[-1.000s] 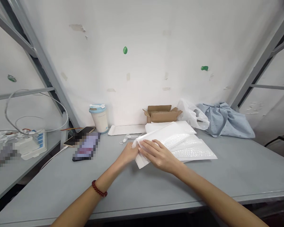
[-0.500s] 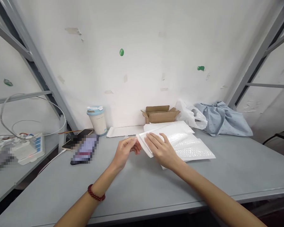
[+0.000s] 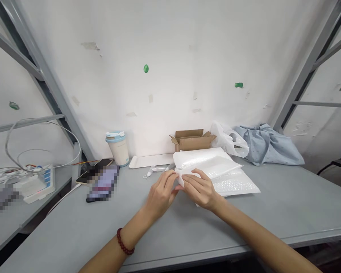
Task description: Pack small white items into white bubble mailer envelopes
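White bubble mailers [image 3: 235, 182] lie overlapping on the grey table, their ends fanned toward the right. My left hand [image 3: 161, 194] pinches the near left corner of the top mailer [image 3: 200, 161]. Beside it, my right hand [image 3: 199, 189] has its fingers bent over the same corner, with the fingertips of both hands almost meeting. The pinched edge is largely covered by my fingers. Just beyond my left hand is a thin white strap-like item [image 3: 156, 169], partly hidden by the mailer.
An open brown carton [image 3: 194, 143], a white plastic bag [image 3: 230, 140] and a blue cloth bundle [image 3: 268, 146] stand along the wall. A flat white box [image 3: 147, 160], lidded cup [image 3: 118, 149], two phones [image 3: 104, 184] and a power strip [image 3: 39, 187] are leftward.
My left hand has moved right and turned palm-down onto the mailer's corner. The mailer's left end has drawn back right, uncovering the white strap-like item.
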Demonstrator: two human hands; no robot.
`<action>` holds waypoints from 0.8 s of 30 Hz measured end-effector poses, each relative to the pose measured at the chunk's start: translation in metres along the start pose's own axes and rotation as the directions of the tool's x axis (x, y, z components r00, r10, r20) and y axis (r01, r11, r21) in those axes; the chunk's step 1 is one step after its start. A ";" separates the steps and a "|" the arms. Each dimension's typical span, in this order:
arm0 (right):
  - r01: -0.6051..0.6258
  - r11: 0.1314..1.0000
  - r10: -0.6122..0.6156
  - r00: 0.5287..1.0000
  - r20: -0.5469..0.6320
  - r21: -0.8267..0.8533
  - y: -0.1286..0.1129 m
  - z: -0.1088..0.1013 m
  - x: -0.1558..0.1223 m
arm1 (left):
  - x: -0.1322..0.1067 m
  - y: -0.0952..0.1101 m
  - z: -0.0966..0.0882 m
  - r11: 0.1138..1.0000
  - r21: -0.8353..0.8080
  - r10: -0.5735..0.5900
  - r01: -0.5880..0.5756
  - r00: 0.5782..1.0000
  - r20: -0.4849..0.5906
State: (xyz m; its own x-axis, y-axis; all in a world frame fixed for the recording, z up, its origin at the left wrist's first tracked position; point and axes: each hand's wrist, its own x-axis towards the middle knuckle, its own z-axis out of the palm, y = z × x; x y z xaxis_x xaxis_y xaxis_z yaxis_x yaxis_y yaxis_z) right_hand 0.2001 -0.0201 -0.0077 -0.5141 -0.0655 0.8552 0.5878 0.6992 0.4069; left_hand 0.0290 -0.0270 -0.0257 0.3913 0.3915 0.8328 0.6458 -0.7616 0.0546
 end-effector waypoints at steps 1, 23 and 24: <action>0.009 1.000 -0.009 1.000 0.001 0.013 -0.002 -0.001 0.002 | 0.000 0.000 0.001 1.000 0.005 0.012 -0.012 1.000 -0.024; -0.457 0.848 0.515 0.832 0.209 -0.269 0.036 0.009 -0.010 | 0.096 -0.033 0.024 0.050 -0.626 -0.629 0.778 0.511 0.586; -0.478 0.829 0.544 0.809 0.222 -0.290 0.040 0.011 -0.013 | 0.093 -0.036 0.029 0.015 -0.594 -0.630 0.805 0.469 0.619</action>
State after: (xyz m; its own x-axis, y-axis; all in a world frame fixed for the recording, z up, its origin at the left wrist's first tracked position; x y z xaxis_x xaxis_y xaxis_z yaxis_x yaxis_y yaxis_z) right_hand 0.2237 0.0165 -0.0064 -0.2347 0.4856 0.8421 0.9143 0.4045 0.0215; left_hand 0.0612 0.0515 0.0338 0.1824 0.9831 0.0150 -0.0642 -0.0033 0.9979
